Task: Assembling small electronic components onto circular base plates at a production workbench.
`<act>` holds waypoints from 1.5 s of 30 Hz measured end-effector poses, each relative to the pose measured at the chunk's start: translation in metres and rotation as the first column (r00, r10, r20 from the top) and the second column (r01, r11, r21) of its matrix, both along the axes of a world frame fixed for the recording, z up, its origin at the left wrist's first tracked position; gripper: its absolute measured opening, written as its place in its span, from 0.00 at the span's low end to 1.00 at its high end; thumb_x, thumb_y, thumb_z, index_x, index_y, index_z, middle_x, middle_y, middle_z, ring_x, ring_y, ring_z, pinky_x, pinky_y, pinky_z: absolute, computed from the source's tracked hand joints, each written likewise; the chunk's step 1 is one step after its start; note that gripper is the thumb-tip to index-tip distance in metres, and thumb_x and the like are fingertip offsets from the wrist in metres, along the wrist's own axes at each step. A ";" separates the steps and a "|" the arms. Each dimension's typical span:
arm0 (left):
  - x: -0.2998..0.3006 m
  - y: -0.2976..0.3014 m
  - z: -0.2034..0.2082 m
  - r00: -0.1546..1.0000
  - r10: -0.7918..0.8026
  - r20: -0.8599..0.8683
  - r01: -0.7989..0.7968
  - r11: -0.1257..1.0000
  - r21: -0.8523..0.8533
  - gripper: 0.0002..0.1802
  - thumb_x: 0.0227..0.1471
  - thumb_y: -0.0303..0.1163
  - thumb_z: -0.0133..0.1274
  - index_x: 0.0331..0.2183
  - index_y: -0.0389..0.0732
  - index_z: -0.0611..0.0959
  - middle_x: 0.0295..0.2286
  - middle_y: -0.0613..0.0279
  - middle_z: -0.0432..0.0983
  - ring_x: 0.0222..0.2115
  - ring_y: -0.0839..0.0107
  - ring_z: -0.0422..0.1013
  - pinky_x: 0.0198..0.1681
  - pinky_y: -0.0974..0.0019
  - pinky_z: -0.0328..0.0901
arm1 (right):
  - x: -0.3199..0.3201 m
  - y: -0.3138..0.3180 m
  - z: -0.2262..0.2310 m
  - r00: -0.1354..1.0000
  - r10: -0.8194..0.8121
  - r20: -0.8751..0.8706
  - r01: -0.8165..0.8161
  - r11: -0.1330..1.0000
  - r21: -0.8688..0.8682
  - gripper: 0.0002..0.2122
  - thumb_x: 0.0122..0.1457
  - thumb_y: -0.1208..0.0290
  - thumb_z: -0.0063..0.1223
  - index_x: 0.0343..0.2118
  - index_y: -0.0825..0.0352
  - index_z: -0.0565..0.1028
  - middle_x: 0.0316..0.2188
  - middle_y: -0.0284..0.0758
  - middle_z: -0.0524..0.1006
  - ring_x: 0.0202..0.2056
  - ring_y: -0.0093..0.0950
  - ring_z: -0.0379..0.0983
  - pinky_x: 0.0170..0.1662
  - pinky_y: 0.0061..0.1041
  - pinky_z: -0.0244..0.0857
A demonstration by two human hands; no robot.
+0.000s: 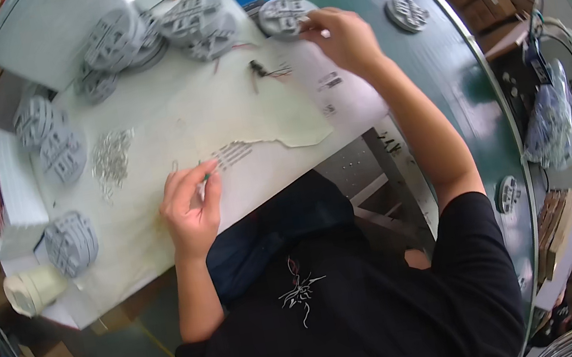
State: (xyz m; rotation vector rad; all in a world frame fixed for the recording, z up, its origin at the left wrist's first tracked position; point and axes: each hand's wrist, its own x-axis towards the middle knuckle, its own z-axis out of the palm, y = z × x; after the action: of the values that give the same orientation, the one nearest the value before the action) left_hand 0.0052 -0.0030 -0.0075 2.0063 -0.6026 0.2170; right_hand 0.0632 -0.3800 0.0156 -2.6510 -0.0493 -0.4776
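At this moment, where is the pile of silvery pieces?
In the head view, the pile lies on the left side of the work surface, just right of a grey stack and up-left of the left hand.

Two bare hands, one left hand (191,200) and one right hand (346,40); one slotted grey disc stack (283,16) at twelve o'clock by the right hand; four grey disc clusters (196,23) at nine, between nine and ten, between ten and eleven, and at eleven, overlapping too closely to number; two single discs (407,13) plain on one green bench (431,71), toward half past one and half past three; one heap of metal bits (113,158), uncountable, toward half past nine; one cream tub (32,290) toward half past eight.
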 end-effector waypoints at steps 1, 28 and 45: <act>0.001 0.001 0.000 0.999 0.032 -0.011 -0.032 0.999 0.006 0.12 0.54 0.27 0.69 0.42 0.36 0.89 0.35 0.60 0.83 0.32 0.66 0.74 0.34 0.66 0.69 | 0.000 -0.002 0.002 0.994 0.009 0.110 -0.016 0.998 0.067 0.10 0.59 0.64 0.67 0.40 0.63 0.84 0.33 0.36 0.82 0.36 0.40 0.81 0.38 0.36 0.73; -0.007 0.020 0.006 0.997 -0.074 0.036 0.073 0.997 0.035 0.47 0.33 0.39 0.79 0.59 0.45 0.81 0.50 0.54 0.76 0.53 0.51 0.71 0.58 0.51 0.69 | 0.056 0.170 0.035 0.734 0.546 -0.404 -0.541 0.830 0.140 0.05 0.65 0.71 0.61 0.39 0.66 0.80 0.36 0.36 0.82 0.37 0.31 0.81 0.41 0.32 0.73; -0.009 0.017 0.003 1.000 -0.006 0.019 0.005 0.998 0.070 0.48 0.36 0.38 0.79 0.60 0.44 0.78 0.51 0.53 0.75 0.52 0.50 0.72 0.56 0.51 0.71 | -0.003 0.173 0.040 0.833 0.264 -0.487 -0.119 0.944 0.308 0.20 0.57 0.69 0.71 0.45 0.72 0.70 0.26 0.38 0.82 0.27 0.22 0.79 0.32 0.25 0.71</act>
State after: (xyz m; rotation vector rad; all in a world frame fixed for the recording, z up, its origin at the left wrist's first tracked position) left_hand -0.0042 0.0142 -0.0050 2.0716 -0.6348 0.2145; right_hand 0.0602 -0.2072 0.0558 -2.3832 -0.0791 0.2997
